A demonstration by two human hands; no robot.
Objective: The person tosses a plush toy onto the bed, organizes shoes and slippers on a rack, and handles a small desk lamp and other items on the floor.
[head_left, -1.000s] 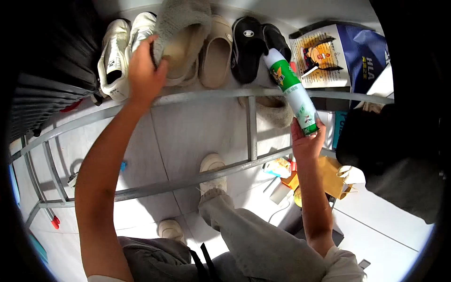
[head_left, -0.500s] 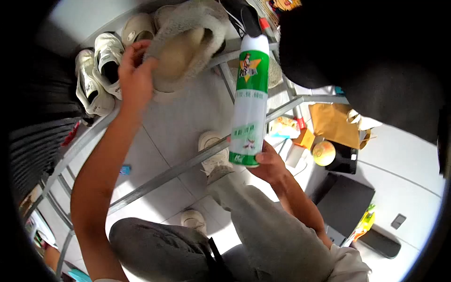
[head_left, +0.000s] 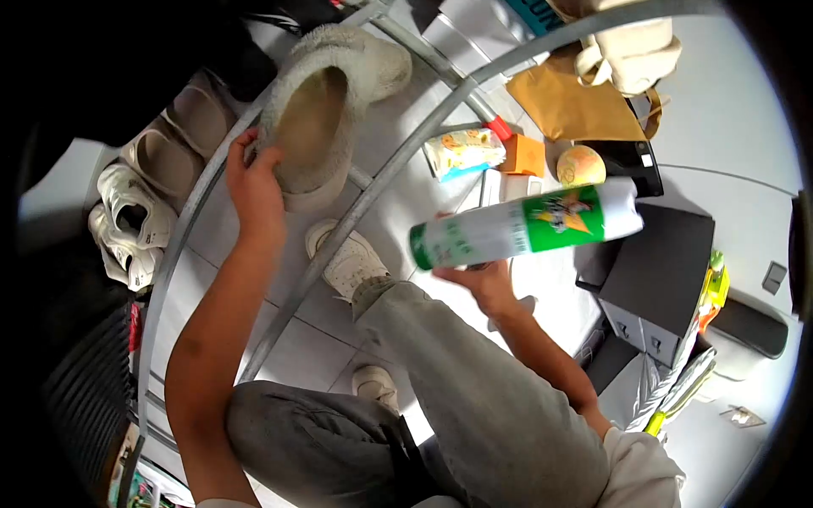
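My left hand [head_left: 257, 199] is closed on the edge of a grey fuzzy slipper [head_left: 281, 106], thumb at the opening and fingers along the outer side. The slipper's worn beige insole faces up. Another fuzzy part [head_left: 388, 69], perhaps a second slipper, shows behind it. In my right hand [head_left: 484, 286] is a white and green aerosol spray can [head_left: 508, 230], gripped near its green base. The can is tilted almost level, its top end pointing right and blurred. My right fingers are partly hidden beneath it.
Curved metal rails [head_left: 292, 317] run between me and the tiled floor. White sneakers [head_left: 127, 216] and beige clogs [head_left: 161, 161] line the left. To the right are a brown paper bag [head_left: 563, 102], an orange box [head_left: 523, 156], a snack-like packet [head_left: 461, 152] and a dark cabinet [head_left: 652, 267].
The spray can has swung from upright to nearly level, its top now toward the right. My left hand still holds the slipper. The whole view has shifted, with the sneakers lower.
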